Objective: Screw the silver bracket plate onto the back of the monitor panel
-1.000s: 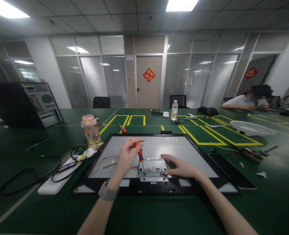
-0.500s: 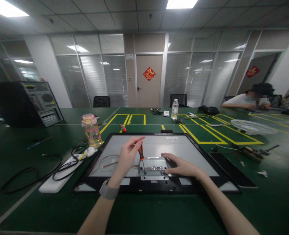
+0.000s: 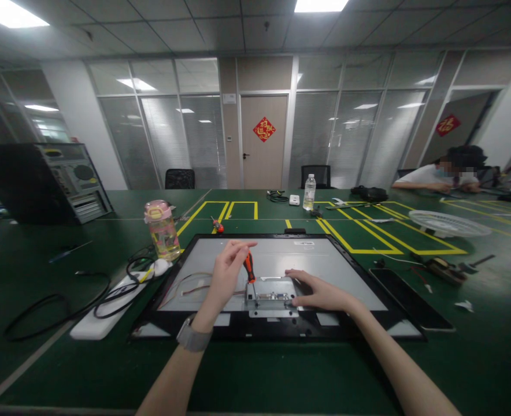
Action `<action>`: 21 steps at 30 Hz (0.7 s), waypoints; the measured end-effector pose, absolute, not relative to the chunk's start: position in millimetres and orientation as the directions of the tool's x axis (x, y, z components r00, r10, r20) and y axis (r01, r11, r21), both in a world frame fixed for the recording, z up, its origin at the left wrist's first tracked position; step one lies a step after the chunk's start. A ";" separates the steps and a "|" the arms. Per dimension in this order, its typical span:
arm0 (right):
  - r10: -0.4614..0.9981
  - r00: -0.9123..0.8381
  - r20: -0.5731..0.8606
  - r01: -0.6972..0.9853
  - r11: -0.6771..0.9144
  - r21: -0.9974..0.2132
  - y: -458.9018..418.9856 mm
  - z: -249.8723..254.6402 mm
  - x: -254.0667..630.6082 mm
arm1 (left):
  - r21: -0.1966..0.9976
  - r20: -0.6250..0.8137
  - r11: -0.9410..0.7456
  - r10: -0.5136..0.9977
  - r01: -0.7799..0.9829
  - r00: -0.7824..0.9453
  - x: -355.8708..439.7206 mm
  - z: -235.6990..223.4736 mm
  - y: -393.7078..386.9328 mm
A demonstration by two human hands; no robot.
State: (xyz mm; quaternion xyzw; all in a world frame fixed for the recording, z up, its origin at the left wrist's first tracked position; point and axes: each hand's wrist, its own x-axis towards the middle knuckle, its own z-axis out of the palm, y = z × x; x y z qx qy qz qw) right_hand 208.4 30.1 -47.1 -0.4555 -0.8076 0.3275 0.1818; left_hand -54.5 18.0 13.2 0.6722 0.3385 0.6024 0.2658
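A monitor (image 3: 325, 263) lies face down on the green table, its grey metal back panel showing inside a black frame. A small metal board cover (image 3: 273, 296) with connector ports sits near its front edge. My left hand (image 3: 224, 276) pinches an orange-and-black screwdriver (image 3: 250, 271), held upright with its tip on the left corner of the cover. My right hand (image 3: 318, 292) lies flat on the panel with fingers stretched out, pressing the right side of the cover. A grey watch is on my left wrist.
A pink-lidded bottle (image 3: 162, 230), a white power strip (image 3: 108, 312) and black cables (image 3: 65, 306) lie to the left. A computer case (image 3: 43, 182) stands far left. A black panel (image 3: 411, 297), a fan grille (image 3: 448, 224) and tools lie right. A person sits at the far right.
My left hand has lowered a little and turned the screwdriver handle between its fingers. The right hand stays on the cover.
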 end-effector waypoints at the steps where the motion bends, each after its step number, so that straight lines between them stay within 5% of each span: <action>1: 0.856 -0.518 -0.006 0.617 0.368 -0.696 30.0 -46.7 208.4 | 0.765 0.630 -0.630 0.775 0.134 0.048 -54.4 13.2 18.3; 8: 0.854 -0.520 -0.012 0.626 0.372 -0.685 27.4 -43.2 206.8 | 0.787 0.615 -0.609 0.787 0.098 -0.042 -53.3 9.5 21.6; 15: 0.863 -0.503 -0.045 0.650 0.344 -0.678 24.7 -37.5 204.4 | 0.850 0.526 -0.524 0.849 -0.055 0.047 -54.0 8.7 20.4; 21: 0.857 -0.515 -0.018 0.634 0.366 -0.681 29.0 -46.0 208.1 | 0.798 0.593 -0.593 0.804 0.111 0.029 -53.6 12.8 16.8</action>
